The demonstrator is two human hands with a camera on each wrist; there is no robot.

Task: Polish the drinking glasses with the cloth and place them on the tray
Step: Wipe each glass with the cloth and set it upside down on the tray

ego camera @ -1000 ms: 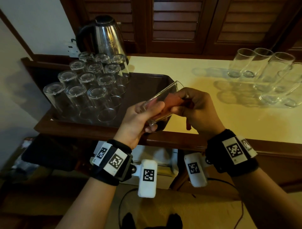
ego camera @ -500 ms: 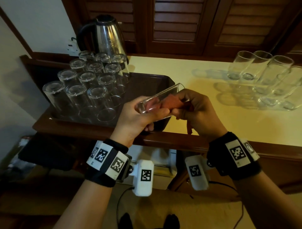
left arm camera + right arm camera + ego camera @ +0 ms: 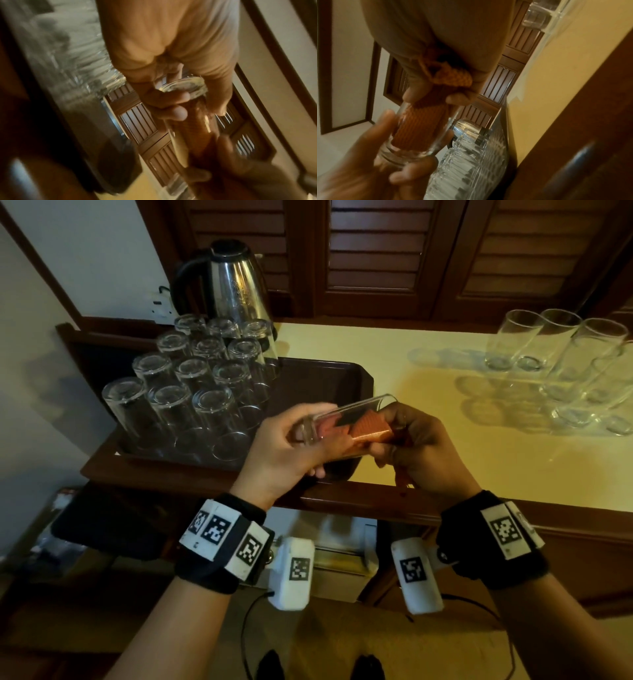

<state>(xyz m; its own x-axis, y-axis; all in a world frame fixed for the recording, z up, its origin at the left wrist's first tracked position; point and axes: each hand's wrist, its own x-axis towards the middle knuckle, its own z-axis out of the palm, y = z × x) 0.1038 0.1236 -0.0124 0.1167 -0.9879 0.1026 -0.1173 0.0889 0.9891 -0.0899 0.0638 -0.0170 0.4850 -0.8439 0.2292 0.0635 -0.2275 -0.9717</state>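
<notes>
Lying near-horizontal, glass (image 3: 346, 426) mouth rightward; left hand (image 3: 287, 453) grips base, right hand (image 3: 421, 450) pinches cloth (image 3: 368, 429) inside.

So there's a wooden-edged counter (image 3: 428, 501) with a pale yellow top. On its left end sits a dark tray (image 3: 329, 374) loaded with upside-down glasses (image 3: 191, 392), and a steel kettle (image 3: 236, 282) stands just behind it. Over on the far right, a bunch of upright glasses (image 3: 561, 361) stand straight on the top.
</notes>
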